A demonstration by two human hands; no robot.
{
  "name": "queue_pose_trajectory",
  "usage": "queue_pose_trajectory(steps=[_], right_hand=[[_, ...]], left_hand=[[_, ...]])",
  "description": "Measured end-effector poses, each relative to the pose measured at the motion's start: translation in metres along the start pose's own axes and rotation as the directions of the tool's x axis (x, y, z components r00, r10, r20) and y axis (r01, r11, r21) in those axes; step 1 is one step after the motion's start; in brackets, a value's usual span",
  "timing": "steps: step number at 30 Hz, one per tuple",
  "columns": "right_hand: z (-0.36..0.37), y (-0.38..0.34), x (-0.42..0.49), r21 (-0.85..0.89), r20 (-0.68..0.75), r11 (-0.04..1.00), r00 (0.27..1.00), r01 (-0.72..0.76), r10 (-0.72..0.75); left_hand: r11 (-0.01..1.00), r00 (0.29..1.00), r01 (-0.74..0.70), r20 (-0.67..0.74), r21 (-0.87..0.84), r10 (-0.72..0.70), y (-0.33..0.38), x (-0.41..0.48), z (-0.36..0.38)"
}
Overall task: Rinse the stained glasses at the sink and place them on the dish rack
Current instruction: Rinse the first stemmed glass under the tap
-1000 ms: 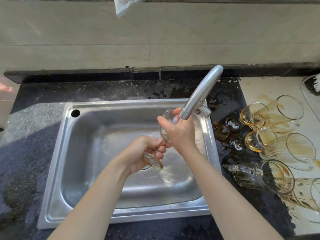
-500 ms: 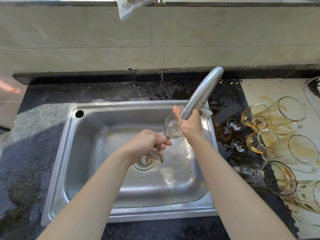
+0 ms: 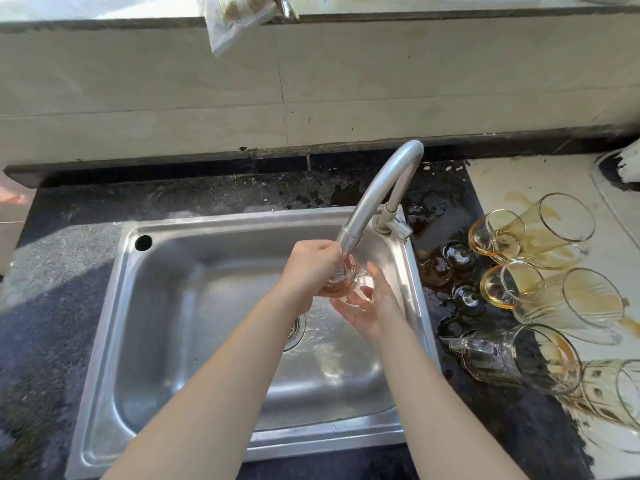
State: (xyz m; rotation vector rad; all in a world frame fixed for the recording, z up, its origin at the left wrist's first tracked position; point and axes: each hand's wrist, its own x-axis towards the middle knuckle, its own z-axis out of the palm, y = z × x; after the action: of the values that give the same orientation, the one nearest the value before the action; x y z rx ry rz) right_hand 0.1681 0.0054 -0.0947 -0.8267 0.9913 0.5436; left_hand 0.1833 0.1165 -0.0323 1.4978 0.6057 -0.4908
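Observation:
A small clear stemmed glass (image 3: 349,282) sits under the spout of the grey faucet (image 3: 377,195), over the steel sink (image 3: 194,306). My left hand (image 3: 311,268) grips the glass from above, near its foot. Beneath the bowl lies my right hand (image 3: 367,306), palm up, fingers spread and cupping it. Water wets the sink floor around the drain (image 3: 294,330). Several stained amber-tinted glasses (image 3: 540,230) lie on their sides on the counter to the right, and a clear one (image 3: 512,358) lies nearest the sink.
Two small glasses (image 3: 457,254) stand upside down in a brown puddle beside the faucet base. A plastic bag (image 3: 239,19) hangs over the ledge above the tiled wall. Dark stone counter (image 3: 52,289) runs left of the sink. No dish rack is in view.
My left hand rose from the glass foot's low position up to the spout. My right hand dropped from the glass rim to cup it from below. The glass turned more upright.

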Motion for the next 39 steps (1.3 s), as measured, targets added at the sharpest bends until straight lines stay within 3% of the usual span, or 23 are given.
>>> queue_pose_trajectory(steps=[6, 7, 9, 11, 12, 15, 17, 19, 21, 23, 27, 31, 32, 33, 36, 38, 39], right_hand=[[-0.001, 0.007, 0.005, 0.1, 0.005, 0.994, 0.999, -0.043, 0.043], [-0.001, 0.008, 0.006, 0.097, 0.004, 0.994, 0.999, -0.052, 0.052], [-0.001, 0.008, 0.008, 0.108, 0.008, 0.992, 0.998, -0.067, 0.066], [0.001, 0.009, 0.007, 0.117, -0.002, 0.991, 0.998, -0.063, 0.064], [0.001, 0.01, 0.007, 0.124, -0.007, 0.991, 0.998, -0.056, 0.057], [0.003, 0.012, 0.008, 0.136, 0.015, 0.99, 1.0, -0.02, 0.018], [0.004, 0.009, 0.01, 0.102, -0.006, 0.995, 1.0, 0.015, -0.015], [0.006, 0.004, 0.008, 0.056, -0.042, 0.996, 0.997, 0.066, -0.063], [0.01, -0.002, 0.008, -0.06, -0.053, 0.985, 0.985, 0.159, -0.163], [0.016, -0.006, 0.009, -0.209, -0.041, 0.94, 0.958, 0.271, -0.285], [0.03, -0.011, 0.008, -0.475, 0.057, 0.765, 0.882, 0.436, -0.468], [0.044, -0.019, 0.007, -0.704, 0.16, 0.472, 0.766, 0.53, -0.623], [0.046, -0.021, 0.008, -0.727, 0.189, 0.421, 0.747, 0.542, -0.637], [0.048, -0.023, 0.006, -0.733, 0.222, 0.393, 0.741, 0.556, -0.633], [0.043, -0.025, 0.008, -0.688, 0.328, 0.382, 0.734, 0.617, -0.595], [0.037, -0.022, 0.007, -0.598, 0.353, 0.466, 0.737, 0.652, -0.577], [0.036, -0.02, 0.007, -0.549, 0.34, 0.536, 0.758, 0.641, -0.557]], left_hand=[[0.973, 0.977, -0.211, -0.021, -0.088, 0.21, -0.004, -0.001, 0.017], [0.963, 0.962, -0.268, -0.064, -0.027, 0.266, -0.007, -0.002, 0.019], [0.895, 0.899, -0.367, -0.151, 0.253, 0.411, -0.016, -0.004, 0.022], [0.773, 0.826, -0.35, -0.214, 0.529, 0.521, -0.018, -0.009, 0.026], [0.754, 0.812, -0.319, -0.244, 0.574, 0.53, -0.013, -0.012, 0.028], [0.75, 0.876, -0.14, -0.271, 0.647, 0.398, 0.009, -0.014, 0.025], [0.692, 0.95, -0.056, -0.174, 0.72, 0.258, 0.022, -0.01, 0.013], [0.79, 1.0, 0.0, -0.021, 0.614, 0.017, 0.034, -0.01, -0.002], [0.855, 0.972, 0.076, 0.152, 0.513, -0.178, 0.036, -0.008, -0.018], [0.847, 0.928, 0.122, 0.243, 0.518, -0.282, 0.031, -0.006, -0.034], [0.815, 0.898, 0.035, 0.339, 0.578, -0.28, 0.011, -0.001, -0.045], [0.49, 0.977, -0.159, 0.208, 0.857, -0.046, -0.003, -0.003, -0.027], [0.466, 0.98, -0.174, 0.197, 0.868, -0.002, -0.007, -0.004, -0.023], [0.512, 0.979, -0.18, 0.201, 0.84, 0.013, -0.012, -0.004, -0.022], [0.842, 0.959, -0.088, 0.274, 0.533, -0.073, -0.019, -0.006, -0.032], [0.969, 0.932, 0.094, 0.322, 0.227, -0.166, -0.018, -0.009, -0.036], [0.976, 0.913, 0.204, 0.344, 0.078, -0.218, -0.017, -0.012, -0.036]])
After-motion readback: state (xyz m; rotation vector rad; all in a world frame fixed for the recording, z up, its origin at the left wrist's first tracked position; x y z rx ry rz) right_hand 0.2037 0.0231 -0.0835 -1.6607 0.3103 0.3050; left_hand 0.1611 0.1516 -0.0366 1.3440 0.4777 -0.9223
